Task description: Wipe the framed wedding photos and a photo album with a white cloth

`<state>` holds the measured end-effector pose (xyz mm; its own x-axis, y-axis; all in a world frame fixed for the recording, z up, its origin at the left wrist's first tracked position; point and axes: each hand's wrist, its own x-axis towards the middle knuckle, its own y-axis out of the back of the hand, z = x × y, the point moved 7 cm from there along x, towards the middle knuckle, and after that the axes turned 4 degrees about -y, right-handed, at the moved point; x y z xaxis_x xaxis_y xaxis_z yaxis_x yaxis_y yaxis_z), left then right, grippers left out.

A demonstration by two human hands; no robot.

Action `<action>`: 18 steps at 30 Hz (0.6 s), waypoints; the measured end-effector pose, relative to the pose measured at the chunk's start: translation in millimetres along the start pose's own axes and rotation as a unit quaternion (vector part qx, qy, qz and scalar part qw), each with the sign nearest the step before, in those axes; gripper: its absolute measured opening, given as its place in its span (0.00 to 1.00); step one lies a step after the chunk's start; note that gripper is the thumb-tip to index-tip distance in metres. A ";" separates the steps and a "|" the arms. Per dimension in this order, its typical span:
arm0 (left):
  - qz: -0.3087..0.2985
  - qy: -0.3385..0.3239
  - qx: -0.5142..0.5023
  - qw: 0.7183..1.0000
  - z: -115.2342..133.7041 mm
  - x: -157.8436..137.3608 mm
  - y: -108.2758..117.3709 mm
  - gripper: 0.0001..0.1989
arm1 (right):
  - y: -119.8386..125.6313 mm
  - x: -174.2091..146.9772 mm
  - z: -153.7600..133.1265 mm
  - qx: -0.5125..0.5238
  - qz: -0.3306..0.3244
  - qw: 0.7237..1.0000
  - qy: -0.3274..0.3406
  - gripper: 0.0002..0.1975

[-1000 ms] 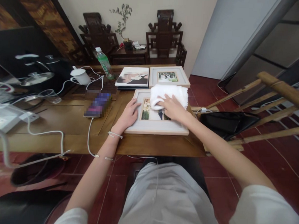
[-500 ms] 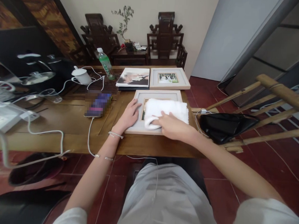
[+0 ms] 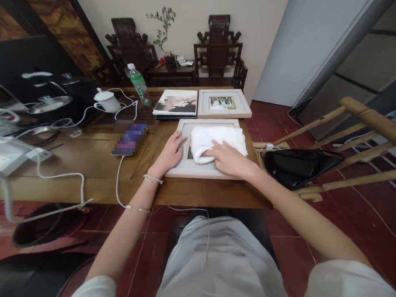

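Note:
A picture frame (image 3: 174, 170) with a light wooden edge and pale mat lies flat on the wooden table in front of me. My left hand (image 3: 171, 152) grips its left side, fingers over the rim. A folded white towel (image 3: 229, 136) covers most of the frame's middle, leaving only a strip of the inner picture visible. My right hand (image 3: 228, 158) is closed on the towel's near part and presses it against the frame; some fingertips are tucked into the fold and hidden.
Behind lie a second picture frame (image 3: 248, 110) and a photo book (image 3: 176, 106). To the left are a phone (image 3: 129, 141) on a cable, a green bottle (image 3: 140, 87), a white lidded cup (image 3: 108, 101) and a power strip (image 3: 5, 160). A bamboo chair (image 3: 373, 119) holding a black bag (image 3: 298, 166) stands right.
My right hand and the towel have shifted slightly away from me and a little left across the frame. The left hand stays in place.

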<state>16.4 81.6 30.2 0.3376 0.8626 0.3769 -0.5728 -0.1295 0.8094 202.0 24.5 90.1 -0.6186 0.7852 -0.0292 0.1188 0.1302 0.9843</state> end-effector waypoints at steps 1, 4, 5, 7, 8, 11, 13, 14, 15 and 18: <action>0.001 0.001 -0.001 1.000 -0.3 0.0 -0.2 0.23 | -1.5 7.6 10.4 -0.017 0.026 0.999 -0.012 0.34; 0.005 0.000 -0.004 1.000 0.1 -0.2 -0.7 0.23 | -5.0 24.2 32.2 -0.061 0.070 0.995 -0.047 0.33; 0.006 -0.002 -0.005 1.000 0.2 -0.2 -1.0 0.23 | -5.7 26.9 34.9 -0.070 0.071 0.993 -0.055 0.33; 0.009 -0.004 -0.007 1.000 0.0 0.1 -2.1 0.23 | -5.9 27.1 32.5 -0.075 0.061 0.993 -0.062 0.32; 0.010 -0.004 -0.007 1.000 -0.3 0.4 -2.9 0.23 | -5.6 24.6 27.8 -0.070 0.053 0.994 -0.059 0.32; 0.013 -0.005 -0.010 1.000 -1.0 1.6 -4.9 0.22 | -6.0 8.4 2.8 -0.037 0.009 0.999 -0.012 0.33; 0.012 -0.006 -0.014 1.000 -0.4 2.1 -5.2 0.22 | -6.2 -6.2 -16.4 -0.012 -0.028 0.999 0.035 0.34; 0.011 -0.007 -0.016 1.000 0.1 2.1 -5.0 0.22 | -5.7 -13.3 -24.5 -0.002 -0.044 0.997 0.056 0.35; 0.009 -0.009 -0.018 1.000 0.7 1.9 -4.6 0.22 | -4.6 -19.4 -30.8 0.007 -0.058 0.996 0.072 0.35; 0.004 -0.015 -0.020 1.000 2.2 0.8 -2.7 0.22 | 0.2 -29.5 -37.8 0.035 -0.079 0.992 0.087 0.36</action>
<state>19.8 81.5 29.4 0.3544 0.8470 0.3963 -0.6052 -0.1153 0.7877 190.9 -21.5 97.8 -0.7579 0.6357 -0.1461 0.0597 0.2907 0.9549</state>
